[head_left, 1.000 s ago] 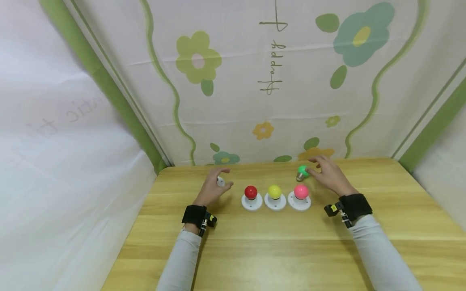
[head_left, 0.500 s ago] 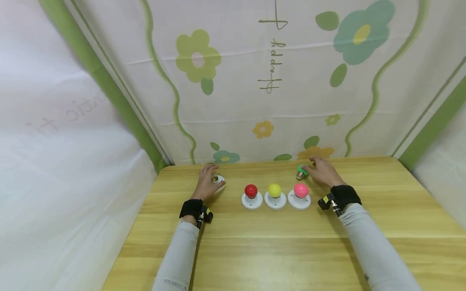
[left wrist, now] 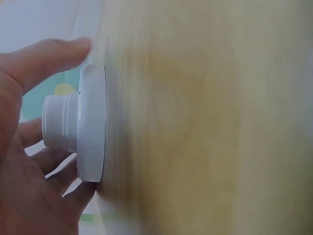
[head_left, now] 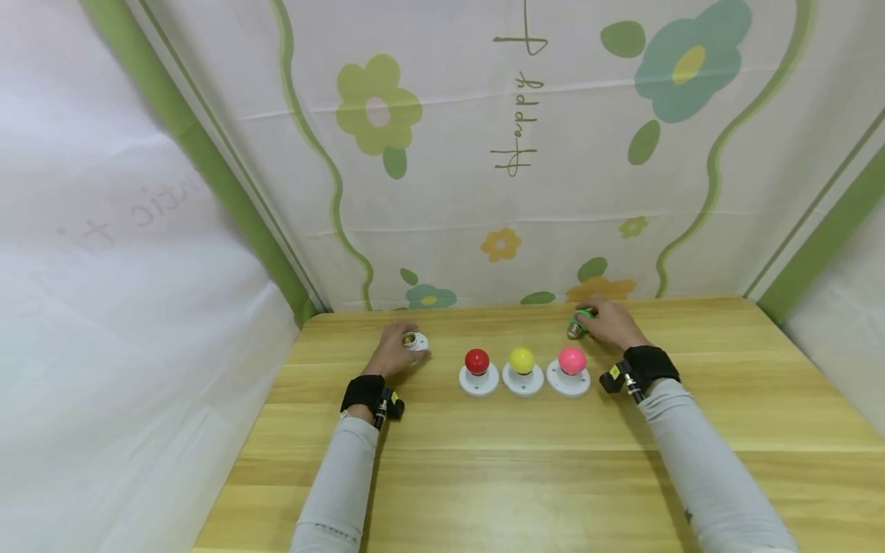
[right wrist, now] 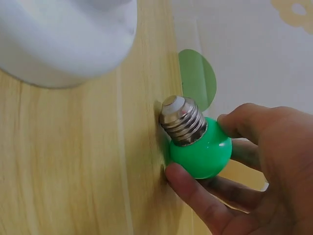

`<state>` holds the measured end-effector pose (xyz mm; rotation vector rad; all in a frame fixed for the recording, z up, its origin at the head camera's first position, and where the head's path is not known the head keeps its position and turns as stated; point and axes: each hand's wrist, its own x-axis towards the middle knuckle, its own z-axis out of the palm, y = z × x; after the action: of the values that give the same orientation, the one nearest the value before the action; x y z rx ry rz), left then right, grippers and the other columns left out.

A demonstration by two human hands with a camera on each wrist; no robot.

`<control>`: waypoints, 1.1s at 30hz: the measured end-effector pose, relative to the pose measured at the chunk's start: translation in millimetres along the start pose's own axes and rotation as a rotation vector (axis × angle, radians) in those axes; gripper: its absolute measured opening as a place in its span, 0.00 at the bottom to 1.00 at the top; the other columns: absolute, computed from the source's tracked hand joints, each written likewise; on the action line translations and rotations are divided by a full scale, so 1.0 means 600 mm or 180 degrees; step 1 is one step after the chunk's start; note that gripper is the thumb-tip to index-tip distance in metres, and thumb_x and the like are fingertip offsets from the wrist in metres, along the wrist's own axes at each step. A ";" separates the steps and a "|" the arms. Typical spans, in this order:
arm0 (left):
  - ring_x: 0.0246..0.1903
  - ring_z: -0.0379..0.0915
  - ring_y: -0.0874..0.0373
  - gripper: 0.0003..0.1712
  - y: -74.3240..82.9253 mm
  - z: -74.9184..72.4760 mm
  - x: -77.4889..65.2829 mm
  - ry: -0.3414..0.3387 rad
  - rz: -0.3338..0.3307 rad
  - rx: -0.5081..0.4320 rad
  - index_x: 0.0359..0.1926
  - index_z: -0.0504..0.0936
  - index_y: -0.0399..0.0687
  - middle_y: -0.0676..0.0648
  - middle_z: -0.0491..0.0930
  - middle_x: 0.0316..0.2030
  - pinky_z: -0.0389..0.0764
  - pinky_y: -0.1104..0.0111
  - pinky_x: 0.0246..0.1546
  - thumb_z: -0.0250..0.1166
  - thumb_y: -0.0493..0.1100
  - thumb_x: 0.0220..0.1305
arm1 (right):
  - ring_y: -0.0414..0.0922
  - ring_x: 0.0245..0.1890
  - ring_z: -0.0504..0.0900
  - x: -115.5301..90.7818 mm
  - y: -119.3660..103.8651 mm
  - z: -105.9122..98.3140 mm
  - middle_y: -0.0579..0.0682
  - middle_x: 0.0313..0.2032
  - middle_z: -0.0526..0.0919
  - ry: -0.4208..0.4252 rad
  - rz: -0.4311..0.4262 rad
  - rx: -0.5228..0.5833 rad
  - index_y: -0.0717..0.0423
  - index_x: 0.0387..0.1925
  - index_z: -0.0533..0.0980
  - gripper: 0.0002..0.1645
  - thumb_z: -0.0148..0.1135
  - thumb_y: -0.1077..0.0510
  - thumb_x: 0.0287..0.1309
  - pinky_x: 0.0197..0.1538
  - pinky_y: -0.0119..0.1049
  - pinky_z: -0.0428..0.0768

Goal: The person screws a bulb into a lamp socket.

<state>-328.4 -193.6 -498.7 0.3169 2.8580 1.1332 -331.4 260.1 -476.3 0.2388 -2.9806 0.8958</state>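
Observation:
In the right wrist view, my right hand (right wrist: 274, 166) pinches a green light bulb (right wrist: 203, 154) by its round globe, between thumb and fingers. The bulb's metal screw base (right wrist: 183, 120) points away from the palm, close over the table. At the table's left, my left hand (head_left: 392, 352) reaches around a white lamp holder (head_left: 419, 342) that has a brass-coloured socket. The left wrist view shows its thumb (left wrist: 54, 54) just off the round base (left wrist: 92, 125), the other fingers passing behind it.
Between the hands, a red bulb (head_left: 477, 362), a yellow bulb (head_left: 522, 361) and a pink bulb (head_left: 572, 361) stand upright in white holders, in a row. A printed fabric wall (head_left: 442, 192) rises behind the wooden table (head_left: 484, 484).
My left hand has moved slightly left and settled around the lamp holder. My right hand has closed on the green bulb and shifted it slightly right.

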 end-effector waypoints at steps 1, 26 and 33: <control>0.68 0.54 0.44 0.40 -0.001 0.001 0.000 -0.0009 -0.0013 0.0015 0.64 0.71 0.43 0.41 0.64 0.68 0.67 0.51 0.65 0.75 0.50 0.53 | 0.67 0.59 0.72 -0.001 0.000 0.000 0.67 0.63 0.70 -0.0008 0.0008 0.0006 0.62 0.60 0.72 0.27 0.53 0.49 0.68 0.60 0.63 0.69; 0.57 0.66 0.46 0.35 0.012 0.005 -0.007 0.0161 -0.0180 0.0036 0.59 0.71 0.45 0.42 0.65 0.61 0.74 0.54 0.58 0.75 0.46 0.51 | 0.61 0.52 0.76 -0.007 0.007 0.002 0.67 0.54 0.77 0.0057 0.0126 0.0174 0.64 0.58 0.71 0.30 0.58 0.46 0.64 0.55 0.57 0.75; 0.58 0.65 0.44 0.38 0.026 0.011 -0.009 0.0319 -0.0073 -0.0054 0.60 0.71 0.41 0.39 0.66 0.61 0.73 0.53 0.59 0.76 0.44 0.50 | 0.62 0.54 0.75 -0.016 0.000 -0.001 0.67 0.55 0.76 0.0116 0.0134 0.0266 0.62 0.60 0.69 0.31 0.57 0.45 0.65 0.54 0.57 0.75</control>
<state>-319.6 -179.2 -493.3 0.2321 2.9277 1.2019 -321.9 261.9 -476.5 0.1600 -2.9288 1.0189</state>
